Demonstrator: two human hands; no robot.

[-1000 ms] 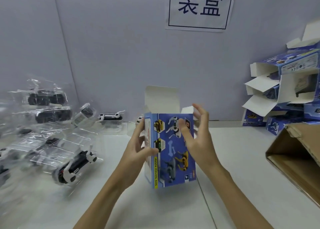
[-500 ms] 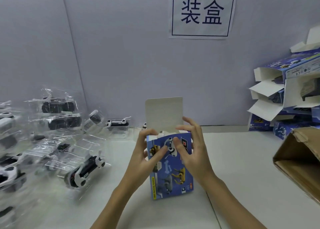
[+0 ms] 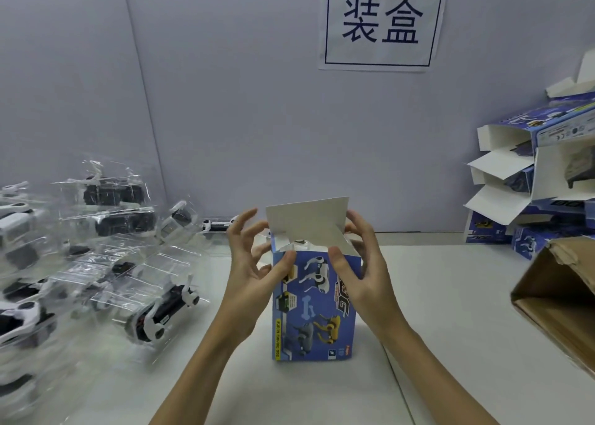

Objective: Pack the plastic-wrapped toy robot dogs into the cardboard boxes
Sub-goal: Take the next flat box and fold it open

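A blue printed cardboard box stands upright on the white table in front of me. Its white top lid flap leans forward over the opening, and a dark part of a toy shows just inside. My left hand holds the box's upper left corner, thumb on the front face. My right hand holds the upper right corner, thumb on the front and fingers behind the lid. Several plastic-wrapped black-and-white toy robot dogs lie in a heap at the left.
A stack of blue boxes with open white flaps stands at the right against the wall. A large brown carton lies on its side at the right edge. A paper sign hangs on the wall.
The box has come down and now stands on the table. Both hands have slid up to its top corners, and the lid flap has tipped forward over the opening.
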